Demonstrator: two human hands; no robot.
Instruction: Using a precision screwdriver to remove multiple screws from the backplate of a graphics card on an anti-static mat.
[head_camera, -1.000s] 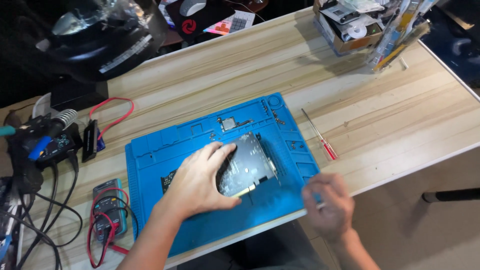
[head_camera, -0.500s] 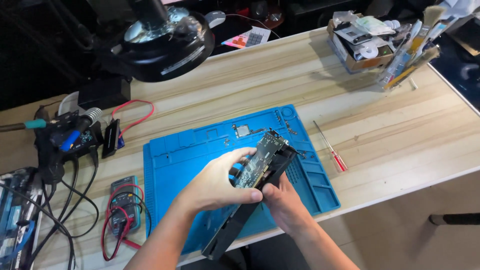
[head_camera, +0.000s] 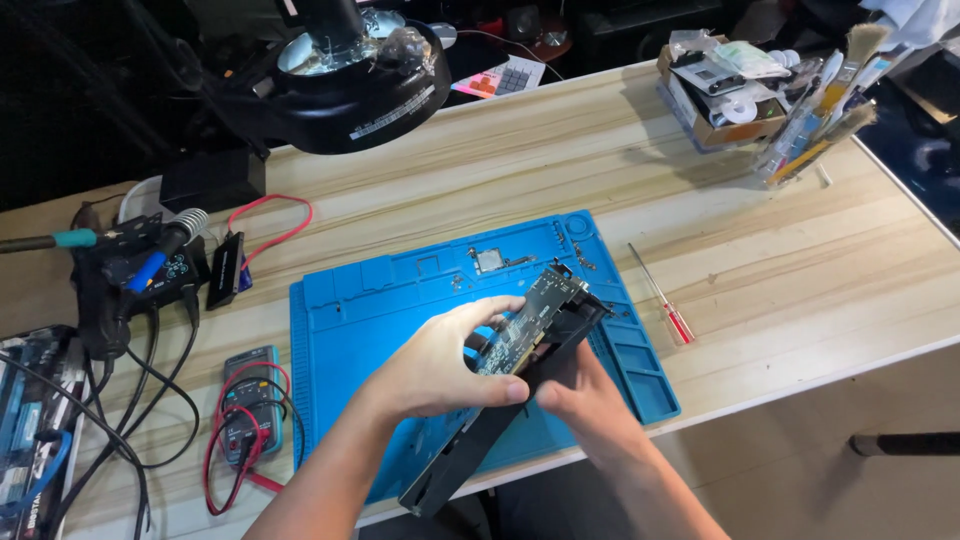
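The left hand (head_camera: 440, 365) grips the circuit card (head_camera: 520, 345) from above, tilted over the blue mat (head_camera: 340, 320); the right hand (head_camera: 585, 400) cups it underneath. A loosened grip could drop it onto the mat.

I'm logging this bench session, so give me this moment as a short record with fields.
Left hand: left hand grips the top of the circuit board
Right hand: right hand holds the board from below
Board: tilted on edge, lifted above the blue mat
Beside mat: red-handled screwdriver on the wooden table
Left of mat: meter with red and black leads
Back right: box of brushes
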